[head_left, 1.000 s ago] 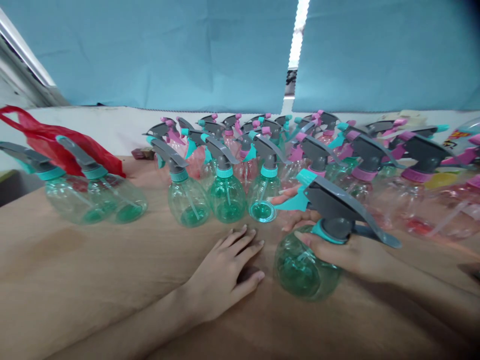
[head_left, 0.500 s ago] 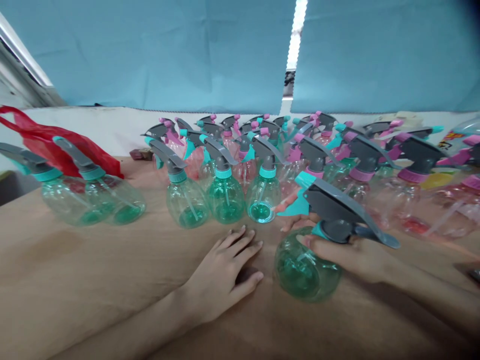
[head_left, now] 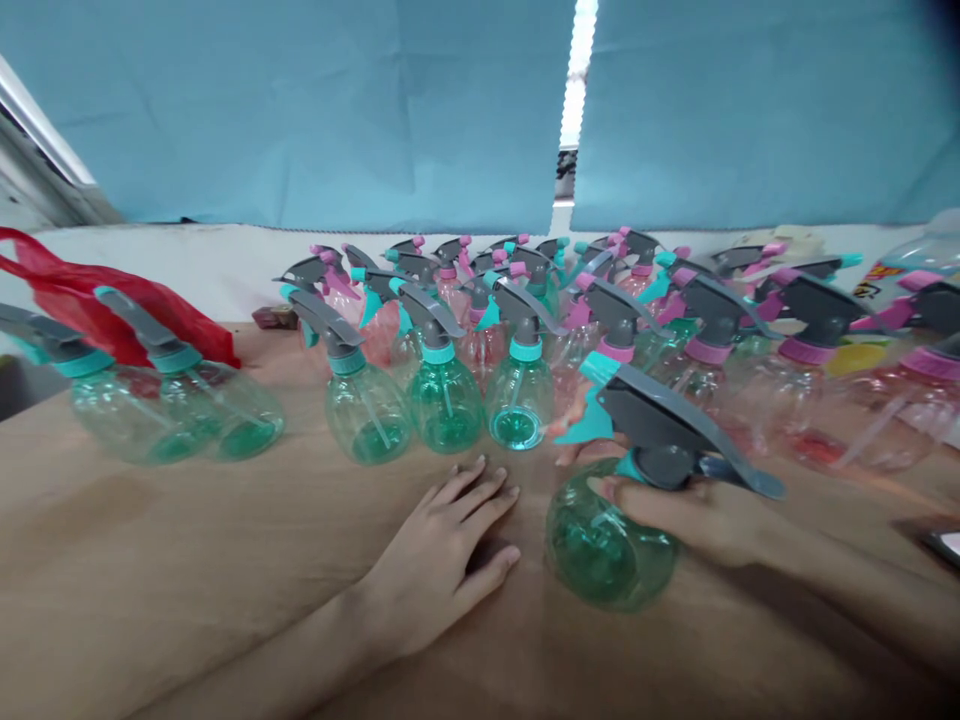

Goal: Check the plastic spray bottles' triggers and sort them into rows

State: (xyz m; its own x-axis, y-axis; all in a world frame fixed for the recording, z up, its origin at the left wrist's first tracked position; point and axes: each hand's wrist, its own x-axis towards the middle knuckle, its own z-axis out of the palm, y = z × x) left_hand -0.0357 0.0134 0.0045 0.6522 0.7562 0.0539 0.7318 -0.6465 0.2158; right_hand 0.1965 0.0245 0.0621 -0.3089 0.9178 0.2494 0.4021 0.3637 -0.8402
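My right hand (head_left: 697, 515) is wrapped round a green spray bottle (head_left: 607, 550) near its neck. The bottle is tilted, its grey and turquoise spray head pointing to the left and away from me. My left hand (head_left: 442, 550) lies flat on the wooden table (head_left: 247, 570), fingers spread, to the left of the held bottle and apart from it. Just beyond my left fingertips stand a green spray bottle (head_left: 448, 405) and a clear-green spray bottle (head_left: 520, 395), both with turquoise collars. Some fingers of my right hand are hidden behind the held bottle.
Several green and pink spray bottles stand in rows across the back, such as a pink-collared one (head_left: 806, 400). Two more green bottles (head_left: 225, 400) stand at the left before a red plastic bag (head_left: 142, 320). A dark phone-like object (head_left: 941, 545) lies at the right edge.
The view has shifted slightly, so everything sits a little further left. My right hand still grips the bottle and my left hand still rests on the table.
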